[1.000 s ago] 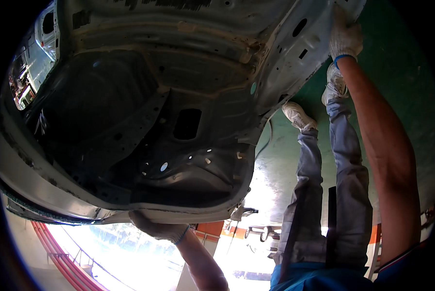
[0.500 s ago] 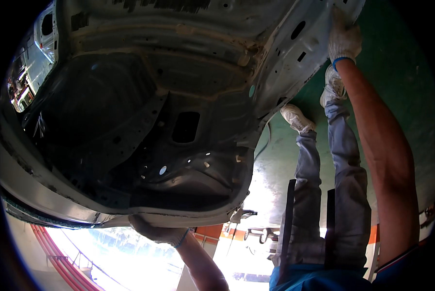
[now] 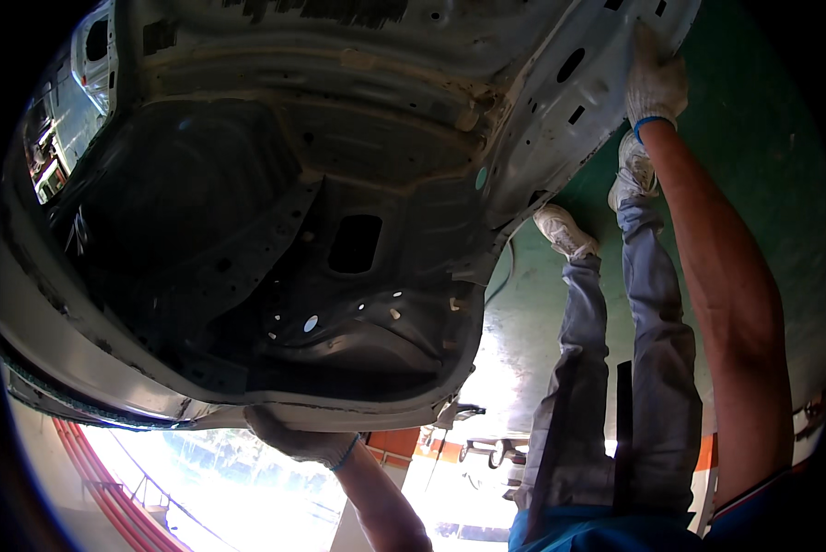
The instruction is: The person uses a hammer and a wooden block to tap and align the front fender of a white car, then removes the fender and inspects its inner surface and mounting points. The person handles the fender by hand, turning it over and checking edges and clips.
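Observation:
A bare grey car body shell [image 3: 385, 221] fills the left and middle of the view, its inner panels pierced by holes and slots. My left hand [image 3: 293, 440], in a whitish glove, grips the curved lower rim of the opening from below; its fingertips are hidden behind the metal. At the upper right, my right hand [image 3: 658, 90] wears a similar glove with a blue cuff and holds the outer edge of the long side sill [image 3: 583, 83]. The darkened fingers of that glove reach along the panel, and their tips are hard to make out.
My legs [image 3: 657, 322] and white shoes [image 3: 565, 232] are on the green floor [image 3: 753, 175], close to the shell's right edge. A thin hose or cable [image 3: 505, 276] lies beside it. Red pipes [image 3: 109, 488] run along a wall at the lower left, near bright windows.
The shell has shifted very slightly in view, by a few pixels to the right at its upper part. Both hands keep their hold on it.

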Available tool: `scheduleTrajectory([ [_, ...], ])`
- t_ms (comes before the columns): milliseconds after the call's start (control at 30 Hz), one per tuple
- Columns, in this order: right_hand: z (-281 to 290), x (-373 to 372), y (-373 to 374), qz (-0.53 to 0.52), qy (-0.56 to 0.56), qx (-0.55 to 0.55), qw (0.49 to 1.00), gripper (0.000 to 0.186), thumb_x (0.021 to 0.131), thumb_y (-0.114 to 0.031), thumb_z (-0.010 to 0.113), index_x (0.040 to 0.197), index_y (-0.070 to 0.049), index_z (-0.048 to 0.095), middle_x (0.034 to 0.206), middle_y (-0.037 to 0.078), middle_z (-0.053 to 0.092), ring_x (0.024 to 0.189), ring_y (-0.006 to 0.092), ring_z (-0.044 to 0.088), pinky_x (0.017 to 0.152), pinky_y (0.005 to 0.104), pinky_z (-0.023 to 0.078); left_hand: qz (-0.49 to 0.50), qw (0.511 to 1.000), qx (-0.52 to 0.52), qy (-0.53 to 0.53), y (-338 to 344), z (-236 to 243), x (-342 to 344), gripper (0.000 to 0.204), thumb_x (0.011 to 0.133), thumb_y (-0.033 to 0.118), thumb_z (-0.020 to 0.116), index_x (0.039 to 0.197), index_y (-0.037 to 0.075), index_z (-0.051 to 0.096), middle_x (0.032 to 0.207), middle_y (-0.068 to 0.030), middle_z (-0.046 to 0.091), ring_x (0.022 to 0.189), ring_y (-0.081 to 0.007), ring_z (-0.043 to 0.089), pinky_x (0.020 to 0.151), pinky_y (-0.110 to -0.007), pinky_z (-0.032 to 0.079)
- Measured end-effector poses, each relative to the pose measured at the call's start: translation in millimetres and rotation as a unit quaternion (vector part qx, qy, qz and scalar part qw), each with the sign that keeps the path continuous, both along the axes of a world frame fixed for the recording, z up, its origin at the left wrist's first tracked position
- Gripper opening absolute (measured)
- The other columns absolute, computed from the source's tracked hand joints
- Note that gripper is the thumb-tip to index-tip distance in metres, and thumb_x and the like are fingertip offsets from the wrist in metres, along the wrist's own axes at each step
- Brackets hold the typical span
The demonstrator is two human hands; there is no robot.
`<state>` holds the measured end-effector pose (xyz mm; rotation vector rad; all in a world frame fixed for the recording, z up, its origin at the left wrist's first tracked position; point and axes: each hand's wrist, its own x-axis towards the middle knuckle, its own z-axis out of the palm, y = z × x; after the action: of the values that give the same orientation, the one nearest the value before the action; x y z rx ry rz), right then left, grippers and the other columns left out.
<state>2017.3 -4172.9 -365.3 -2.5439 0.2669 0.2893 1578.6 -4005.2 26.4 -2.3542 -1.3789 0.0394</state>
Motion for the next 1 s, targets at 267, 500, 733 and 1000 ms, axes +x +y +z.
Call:
scheduleTrajectory([
  [267,-7,2,-3,-0.003,0.001,-0.026,1.0,0.097,0.077,-0.082,0.059,0.121,0.005,0.064,0.118,0.027,0.068,0.114,0.0431,0.064,0.095,0.0457,0.052,-0.1,0.993,0.029,0.046,4,-2,-5,0.059,0.101,0.049,0.041,0.144,0.008,0.046,0.132,-0.0151,0.056,0.119,-0.0263,0.062,0.096,-0.037,0.061],
  [500,-5,1,-1,-0.013,-0.008,-0.01,1.0,0.094,0.078,-0.08,0.06,0.12,0.004,0.065,0.12,0.027,0.067,0.115,0.0429,0.063,0.097,0.0457,0.051,-0.051,0.998,0.017,0.025,0,-2,-2,0.064,0.099,0.053,0.044,0.144,0.009,0.045,0.133,-0.0154,0.056,0.12,-0.0284,0.062,0.097,-0.039,0.061],
  [733,-3,0,-3,-0.008,-0.008,0.008,1.0,0.094,0.077,-0.08,0.061,0.122,0.003,0.065,0.121,0.027,0.067,0.115,0.0434,0.063,0.097,0.0463,0.051,-0.048,0.999,-0.005,0.004,3,1,-11,0.064,0.099,0.053,0.044,0.142,0.006,0.046,0.132,-0.0153,0.056,0.119,-0.0269,0.062,0.096,-0.037,0.061],
  [1000,-1,-1,-1,-0.004,-0.006,0.01,1.0,0.095,0.078,-0.08,0.059,0.124,0.004,0.064,0.122,0.027,0.066,0.116,0.0439,0.063,0.097,0.0467,0.051,-0.035,0.999,0.015,-0.013,1,-4,-11,0.057,0.102,0.046,0.039,0.141,0.005,0.048,0.13,-0.0139,0.057,0.117,-0.0234,0.063,0.096,-0.034,0.061],
])
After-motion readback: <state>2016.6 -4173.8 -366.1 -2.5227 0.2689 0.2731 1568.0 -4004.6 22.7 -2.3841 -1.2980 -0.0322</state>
